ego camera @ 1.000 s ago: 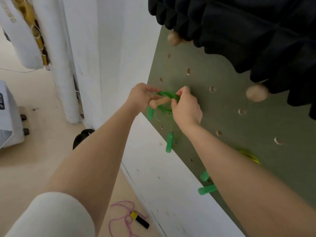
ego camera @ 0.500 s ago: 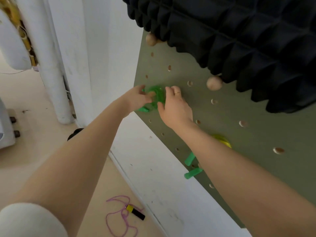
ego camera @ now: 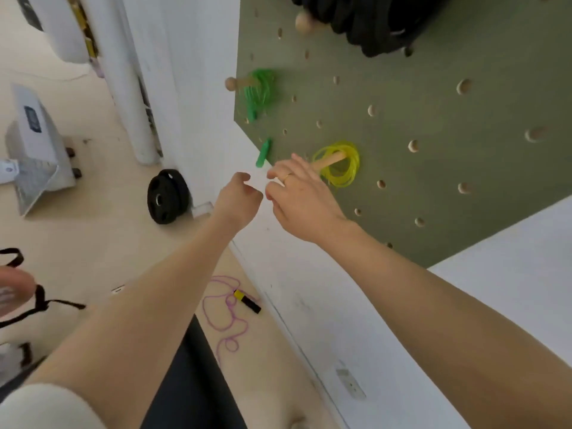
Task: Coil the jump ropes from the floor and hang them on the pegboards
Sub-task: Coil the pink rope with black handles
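A coiled green jump rope (ego camera: 259, 91) hangs on a wooden peg (ego camera: 237, 83) at the left edge of the green pegboard (ego camera: 427, 125), with one green handle (ego camera: 263, 152) dangling below. A coiled yellow rope (ego camera: 340, 165) hangs on a lower peg (ego camera: 328, 160). A purple rope with a yellow and black handle (ego camera: 246, 301) lies loose on the floor by the wall. My left hand (ego camera: 240, 199) and my right hand (ego camera: 301, 198) are below the green rope, apart from it, both holding nothing with fingers loosely curled.
A black weight plate (ego camera: 167, 196) leans against the white wall. A white appliance (ego camera: 34, 147) stands on the floor at left. Black foam (ego camera: 371, 20) hangs over the pegboard's top. A black strap (ego camera: 37, 300) lies at the lower left.
Both hands have let go of the green rope, which now hangs on its peg, and have dropped away from it. The view has tilted down toward the floor.
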The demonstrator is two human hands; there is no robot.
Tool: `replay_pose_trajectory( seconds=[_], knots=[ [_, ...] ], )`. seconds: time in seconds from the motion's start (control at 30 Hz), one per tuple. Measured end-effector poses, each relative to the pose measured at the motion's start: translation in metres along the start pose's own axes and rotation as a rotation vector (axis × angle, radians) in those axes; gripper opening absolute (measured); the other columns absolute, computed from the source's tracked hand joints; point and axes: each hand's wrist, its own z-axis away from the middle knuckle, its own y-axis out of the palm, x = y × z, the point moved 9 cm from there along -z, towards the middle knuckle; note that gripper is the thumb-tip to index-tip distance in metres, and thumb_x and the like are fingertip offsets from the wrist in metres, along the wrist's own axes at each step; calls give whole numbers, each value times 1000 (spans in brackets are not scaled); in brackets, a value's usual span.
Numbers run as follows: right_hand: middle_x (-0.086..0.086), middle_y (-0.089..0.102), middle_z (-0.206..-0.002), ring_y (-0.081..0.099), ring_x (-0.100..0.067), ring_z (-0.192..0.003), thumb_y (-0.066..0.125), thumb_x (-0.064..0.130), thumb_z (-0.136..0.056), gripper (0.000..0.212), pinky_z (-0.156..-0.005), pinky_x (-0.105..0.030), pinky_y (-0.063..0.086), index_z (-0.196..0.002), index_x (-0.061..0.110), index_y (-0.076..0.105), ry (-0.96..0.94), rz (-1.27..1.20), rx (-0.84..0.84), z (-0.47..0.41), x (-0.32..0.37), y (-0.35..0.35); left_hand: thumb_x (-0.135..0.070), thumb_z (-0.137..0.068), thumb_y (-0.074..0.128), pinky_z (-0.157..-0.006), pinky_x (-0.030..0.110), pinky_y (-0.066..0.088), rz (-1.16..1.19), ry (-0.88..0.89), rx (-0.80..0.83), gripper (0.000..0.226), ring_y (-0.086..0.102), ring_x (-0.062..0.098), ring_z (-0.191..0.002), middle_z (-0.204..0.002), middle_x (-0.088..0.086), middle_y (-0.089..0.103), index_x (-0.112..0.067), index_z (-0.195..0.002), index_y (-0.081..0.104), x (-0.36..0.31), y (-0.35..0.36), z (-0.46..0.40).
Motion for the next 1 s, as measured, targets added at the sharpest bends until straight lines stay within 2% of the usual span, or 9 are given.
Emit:
replay_pose_trajectory(
  seconds=[0.07, 0.17, 0.37, 0.5, 0.57, 0.67, 0.77, 0.93, 1.0],
  knots=[
    [-14, 65, -93, 61, -33, -98, 57, 3, -70, 16, -98, -43, 43, -83, 3, 68, -128, -58, 48, 16, 20, 16, -14, -92, 47, -83, 28, 42, 24, -69, -20, 39, 56, 30, -109, -105, 8, 59, -1, -128, 44, 31, 24, 25],
    [-11, 58, -115, 50, -30, -112, 45, 10, -90, 25, -86, -38, 40, -110, 6, 60, -157, -161, 204, 56, 30, 64, -12, -88, 48, -90, 39, 48, 118, -195, -123, 39, 57, 35, -108, -112, 17, 60, 1, -124, 49, 82, 55, 56],
    [-9, 54, -123, 50, -26, -111, 43, 14, -93, 29, -87, -39, 45, -120, 10, 52, 183, -440, 440, 140, -6, 172, -7, -90, 47, -74, 24, 39, 242, -388, -191, 41, 50, 17, -87, -117, 10, 58, -7, -130, 45, 153, 136, 111],
    [-12, 51, -124, 48, -30, -115, 46, 18, -92, 32, -92, -42, 43, -121, 7, 50, 382, -506, 539, 184, -25, 260, -9, -90, 50, -50, 11, 39, 187, -464, -184, 36, 52, 12, -72, -104, 4, 59, -9, -125, 49, 217, 188, 117],
    [-13, 49, -126, 45, -30, -117, 46, 20, -93, 33, -92, -41, 41, -122, 6, 47, 427, -523, 570, 200, -32, 313, -10, -89, 49, -60, 25, 42, 190, -499, -213, 30, 58, 21, -84, -110, 10, 61, -9, -119, 53, 258, 209, 107],
    [-14, 46, -129, 42, -31, -119, 43, 19, -95, 34, -93, -40, 40, -126, 4, 44, 444, -542, 625, 221, -36, 411, -8, -88, 47, -73, 28, 40, 116, -539, -262, 29, 58, 27, -100, -112, 12, 61, -8, -116, 55, 338, 247, 84],
    [-14, 45, -131, 41, -31, -120, 40, 13, -93, 38, -92, -38, 41, -130, 5, 44, 452, -562, 671, 246, -34, 524, -6, -85, 48, -79, 36, 48, 129, -598, -304, 21, 61, 33, -99, -112, 18, 62, -12, -104, 56, 437, 289, 55],
    [-14, 42, -138, 40, -32, -125, 37, 13, -96, 38, -100, -37, 38, -133, 6, 44, 416, -628, 740, 294, -2, 684, -7, -90, 40, -64, 23, 40, -162, -575, -158, 35, 57, 26, -95, -112, 10, 59, -10, -123, 51, 580, 345, 18],
    [-13, 37, -141, 36, -31, -128, 35, 13, -98, 38, -103, -38, 35, -135, 6, 41, 368, -650, 764, 303, 13, 735, -7, -93, 36, -73, 24, 42, -275, -549, -104, 40, 54, 26, -106, -122, 9, 55, -12, -131, 47, 630, 362, 7]
  ],
)
